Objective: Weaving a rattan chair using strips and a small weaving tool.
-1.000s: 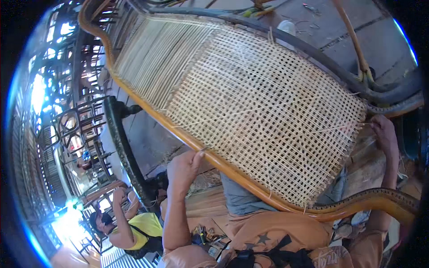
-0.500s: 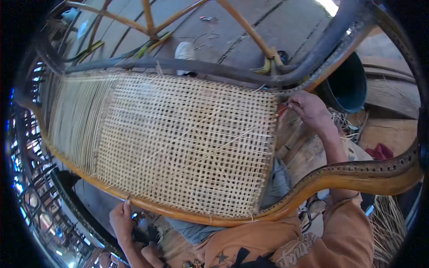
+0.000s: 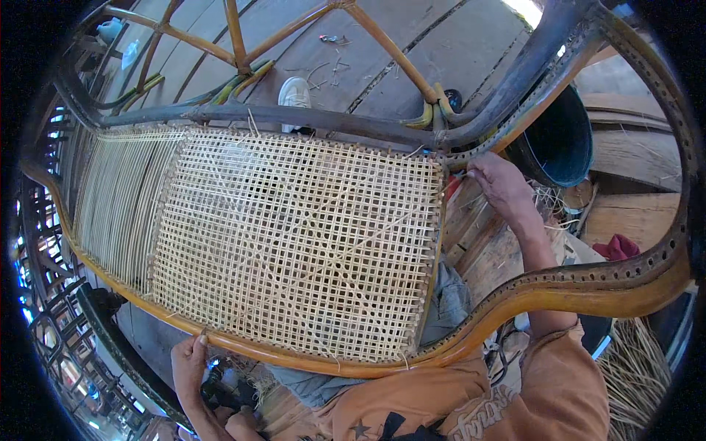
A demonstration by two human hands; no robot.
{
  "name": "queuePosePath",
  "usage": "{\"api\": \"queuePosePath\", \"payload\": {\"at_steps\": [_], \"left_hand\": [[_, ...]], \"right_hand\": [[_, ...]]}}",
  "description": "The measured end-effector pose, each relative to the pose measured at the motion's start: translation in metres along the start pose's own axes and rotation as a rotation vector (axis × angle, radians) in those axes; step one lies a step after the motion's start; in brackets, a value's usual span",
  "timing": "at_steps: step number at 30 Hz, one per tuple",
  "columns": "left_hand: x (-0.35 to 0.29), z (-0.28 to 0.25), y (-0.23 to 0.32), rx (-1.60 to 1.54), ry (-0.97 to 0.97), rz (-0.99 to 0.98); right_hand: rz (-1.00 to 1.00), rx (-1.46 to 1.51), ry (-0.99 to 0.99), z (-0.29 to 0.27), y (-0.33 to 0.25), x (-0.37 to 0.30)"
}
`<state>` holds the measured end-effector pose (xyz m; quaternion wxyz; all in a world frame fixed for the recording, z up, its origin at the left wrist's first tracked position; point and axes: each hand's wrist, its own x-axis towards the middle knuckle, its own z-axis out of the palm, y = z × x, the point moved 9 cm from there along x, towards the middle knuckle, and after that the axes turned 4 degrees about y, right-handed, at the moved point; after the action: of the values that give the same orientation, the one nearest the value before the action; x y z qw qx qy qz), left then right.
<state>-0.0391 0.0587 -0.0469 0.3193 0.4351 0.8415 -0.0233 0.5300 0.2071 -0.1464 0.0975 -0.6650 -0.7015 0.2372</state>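
A long seat frame of bent rattan lies across my lap, with an orange-brown front rail [image 3: 268, 351]. It carries a woven cane panel [image 3: 294, 242] with square openings and a few slanting strands over the weave. My left hand [image 3: 189, 365] is closed at the front rail, thumb on top; a small thing at its tip is too small to name. Beyond the panel's right edge, my right hand [image 3: 504, 187] pinches a thin cane strand [image 3: 455, 180] running from that edge. A red thing beside these fingertips is mostly hidden.
Parallel unwoven strands [image 3: 121, 206] span the frame's left end. A dark bucket [image 3: 573, 140] stands at the right, past the curved, hole-lined arm [image 3: 588, 283]. Loose cane [image 3: 632, 375] lies lower right, near a dark red cloth [image 3: 619, 248]. A white shoe [image 3: 295, 93] shows beyond the frame.
The whole view has shifted slightly, and the seat looks sharper. Both hands keep nearly the same places on the frame. One slanting strand now stands out less against the weave.
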Motion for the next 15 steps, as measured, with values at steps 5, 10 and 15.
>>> {"api": "queuePosePath", "payload": {"at_steps": [5,10,15], "left_hand": [[0.003,0.000,-0.009,-0.066,-0.065,-0.021],[0.011,0.005,-0.016,-0.184,-0.261,0.001],[0.012,-0.003,-0.038,-0.162,-0.248,-0.066]], "right_hand": [[-0.008,0.174,-0.041,0.004,0.005,0.002],[-0.032,0.278,-0.057,0.007,0.004,0.003],[-0.158,0.131,-0.125,0.025,-0.015,0.006]]}}
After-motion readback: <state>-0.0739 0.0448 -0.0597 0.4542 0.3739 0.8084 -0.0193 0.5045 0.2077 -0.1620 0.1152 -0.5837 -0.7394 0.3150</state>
